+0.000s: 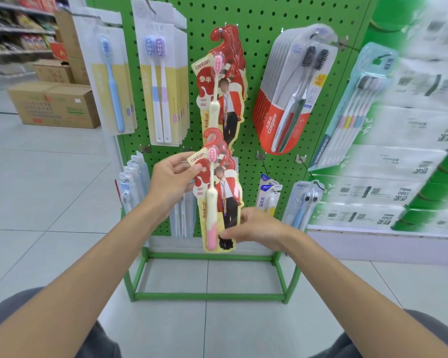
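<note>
Left grip (171, 182) pinches top of canban toothbrush pack (228, 195), right grip (256, 228) pinches bottom edge, frame centre. Pack upright before green pegboard (256, 47), matching packs (225, 81) hanging above.

One wide-angle head camera looks forward and down from behind the left hand (170, 180) and right hand (256, 227), close to the pegboard rack (264, 16) just beyond them, floor (49, 177) below.

Both hands, left hand (170, 180) and right hand (254, 228), pinch a canban toothbrush pack (217, 200) before the green pegboard (259, 27).
</note>
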A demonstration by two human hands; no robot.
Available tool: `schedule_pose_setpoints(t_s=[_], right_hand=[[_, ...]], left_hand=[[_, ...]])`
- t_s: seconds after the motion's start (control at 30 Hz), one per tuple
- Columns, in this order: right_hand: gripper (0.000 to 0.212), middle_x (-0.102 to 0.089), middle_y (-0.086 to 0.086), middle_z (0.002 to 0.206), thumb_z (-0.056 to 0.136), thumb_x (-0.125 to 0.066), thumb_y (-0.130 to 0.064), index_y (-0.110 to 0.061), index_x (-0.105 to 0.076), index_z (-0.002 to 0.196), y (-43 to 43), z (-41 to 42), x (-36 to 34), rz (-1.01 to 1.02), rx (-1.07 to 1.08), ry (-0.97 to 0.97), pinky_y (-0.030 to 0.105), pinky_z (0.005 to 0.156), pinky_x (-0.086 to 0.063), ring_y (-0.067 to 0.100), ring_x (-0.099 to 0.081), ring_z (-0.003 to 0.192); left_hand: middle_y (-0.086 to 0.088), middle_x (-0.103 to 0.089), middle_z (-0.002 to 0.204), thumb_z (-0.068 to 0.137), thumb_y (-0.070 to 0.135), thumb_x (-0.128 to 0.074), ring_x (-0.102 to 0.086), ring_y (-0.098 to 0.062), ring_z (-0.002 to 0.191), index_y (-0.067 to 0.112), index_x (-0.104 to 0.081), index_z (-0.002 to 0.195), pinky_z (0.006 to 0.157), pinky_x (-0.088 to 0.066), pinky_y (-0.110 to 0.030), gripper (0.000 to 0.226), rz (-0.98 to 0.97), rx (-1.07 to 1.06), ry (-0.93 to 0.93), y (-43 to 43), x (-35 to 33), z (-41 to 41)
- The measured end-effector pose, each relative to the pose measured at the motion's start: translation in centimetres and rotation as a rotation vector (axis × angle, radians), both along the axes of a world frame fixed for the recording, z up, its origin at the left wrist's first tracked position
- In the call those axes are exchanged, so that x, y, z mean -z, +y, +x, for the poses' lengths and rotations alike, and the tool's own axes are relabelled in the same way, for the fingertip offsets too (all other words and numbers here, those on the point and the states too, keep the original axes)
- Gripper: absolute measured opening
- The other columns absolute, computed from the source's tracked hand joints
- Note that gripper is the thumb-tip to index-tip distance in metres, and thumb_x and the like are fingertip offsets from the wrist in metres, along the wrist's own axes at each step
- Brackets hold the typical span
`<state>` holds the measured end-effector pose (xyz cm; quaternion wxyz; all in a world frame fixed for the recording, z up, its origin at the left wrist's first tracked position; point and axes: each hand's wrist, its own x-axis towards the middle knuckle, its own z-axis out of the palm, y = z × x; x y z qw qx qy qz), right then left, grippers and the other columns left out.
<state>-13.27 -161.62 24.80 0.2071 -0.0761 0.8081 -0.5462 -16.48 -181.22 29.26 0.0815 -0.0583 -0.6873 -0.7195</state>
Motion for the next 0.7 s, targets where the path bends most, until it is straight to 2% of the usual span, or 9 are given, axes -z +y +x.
schedule_pose_setpoints(t_s=[0.17,0.27,0.3,0.37,0.43,0.5,0.53,0.6,0.7], right_hand=[[0.013,-0.065,0.000,0.078,0.082,-0.076,-0.007,-0.002,-0.069,0.092,-1.4,1.2,0.7,0.044,-0.049,0.075,0.014,0.061,-0.049,0.002,-0.060,0.066],[0.017,-0.058,0.007,0.076,0.085,-0.071,-0.005,0.009,-0.061,0.089,-2.1,1.6,0.8,0.093,-0.014,0.213,0.015,0.061,-0.051,0.011,-0.056,0.069],[0.015,-0.055,0.008,0.076,0.087,-0.068,-0.005,0.007,-0.059,0.089,-2.4,1.7,0.9,0.115,-0.001,0.272,0.017,0.061,-0.051,0.014,-0.054,0.070],[0.005,-0.051,0.006,0.076,0.093,-0.058,-0.013,-0.013,-0.056,0.088,-2.7,1.8,1.1,0.167,0.015,0.374,0.029,0.066,-0.050,0.016,-0.051,0.071],[0.026,-0.057,0.009,0.089,0.095,-0.048,-0.016,-0.037,-0.050,0.111,-3.1,2.1,1.5,0.234,-0.004,0.403,0.043,0.080,-0.052,0.023,-0.055,0.081],[0.055,-0.058,0.017,0.113,0.095,-0.044,-0.010,-0.027,-0.029,0.145,-3.5,2.6,1.6,0.292,-0.023,0.431,0.043,0.090,-0.047,0.032,-0.056,0.101],[0.063,-0.056,0.014,0.116,0.094,-0.044,-0.008,-0.022,-0.019,0.150,-3.7,2.8,1.7,0.289,-0.023,0.451,0.040,0.088,-0.045,0.032,-0.054,0.101],[0.084,-0.046,-0.003,0.115,0.093,-0.052,-0.012,-0.028,0.002,0.155,-4.0,3.1,1.8,0.226,-0.024,0.450,0.027,0.084,-0.042,0.014,-0.048,0.093],[0.115,-0.041,-0.016,0.118,0.083,-0.075,-0.032,-0.039,0.016,0.152,-3.8,2.6,2.1,0.128,0.028,0.397,0.018,0.091,-0.040,-0.008,-0.046,0.089]], left_hand=[[0.003,-0.071,0.104,0.094,0.013,-0.064,-0.073,-0.011,0.084,0.021,-0.064,0.122,0.068,-0.060,-0.030,0.029,-0.099,-0.078,0.100,-0.2,0.2,-0.2],[0.007,-0.065,0.117,0.097,0.028,-0.060,-0.069,-0.009,0.096,0.028,-0.062,0.127,0.086,-0.058,-0.041,0.030,-0.238,-0.091,0.215,-0.1,0.6,-0.3],[0.008,-0.061,0.125,0.097,0.036,-0.057,-0.064,-0.009,0.105,0.031,-0.059,0.131,0.091,-0.055,-0.042,0.035,-0.281,-0.073,0.246,0.0,0.6,-0.1],[0.011,-0.050,0.131,0.090,0.056,-0.053,-0.054,-0.001,0.112,0.036,-0.052,0.138,0.094,-0.050,-0.031,0.051,-0.330,-0.027,0.273,0.4,0.4,0.7],[0.014,-0.047,0.124,0.078,0.069,-0.050,-0.051,0.007,0.105,0.047,-0.049,0.133,0.083,-0.043,-0.013,0.059,-0.340,0.019,0.283,0.8,-0.1,1.5],[0.020,-0.048,0.119,0.072,0.067,-0.058,-0.053,0.006,0.101,0.058,-0.045,0.120,0.075,-0.043,-0.008,0.050,-0.359,0.050,0.294,1.2,-0.5,2.3],[0.022,-0.050,0.119,0.073,0.061,-0.065,-0.056,0.005,0.100,0.058,-0.044,0.118,0.075,-0.045,-0.009,0.050,-0.343,0.057,0.297,1.4,-0.5,2.5],[0.018,-0.058,0.119,0.082,0.042,-0.070,-0.062,0.002,0.100,0.051,-0.043,0.125,0.082,-0.051,-0.020,0.052,-0.238,0.081,0.278,1.6,-0.3,2.4],[0.007,-0.066,0.119,0.099,0.017,-0.054,-0.067,-0.005,0.099,0.037,-0.044,0.138,0.082,-0.054,-0.027,0.045,-0.108,0.086,0.246,1.5,-0.3,2.3]])
